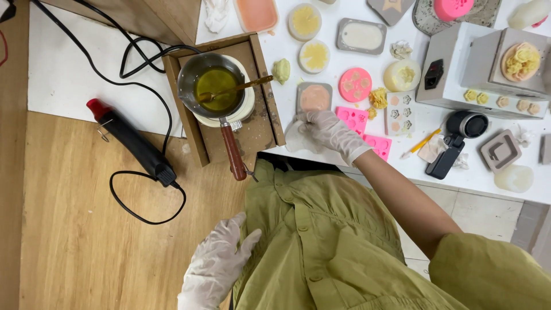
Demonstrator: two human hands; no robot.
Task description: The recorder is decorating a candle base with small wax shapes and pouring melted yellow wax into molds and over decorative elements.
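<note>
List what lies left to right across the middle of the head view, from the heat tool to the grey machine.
Black heat tool with red tip → metal pot of yellow-green liquid → right hand on a white cloth → pink flower mould → grey machine.

A black heat gun (red-tipped) lies on the wooden floor, cord coiled.

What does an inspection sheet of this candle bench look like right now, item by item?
Surface: white table beside a wooden floor.
Job's things: metal pouring pot of yellow-green liquid, spoon resting in it; white tissue.
Clutter: pink moulds, filled round moulds, grey machine.
Hands: right hand, gloved, fingers on the tissue; left hand, gloved, beside the green shirt, holding nothing.
Cables: black cable looped on the floor from the heat gun.
Surroundings: nothing seen.
</note>
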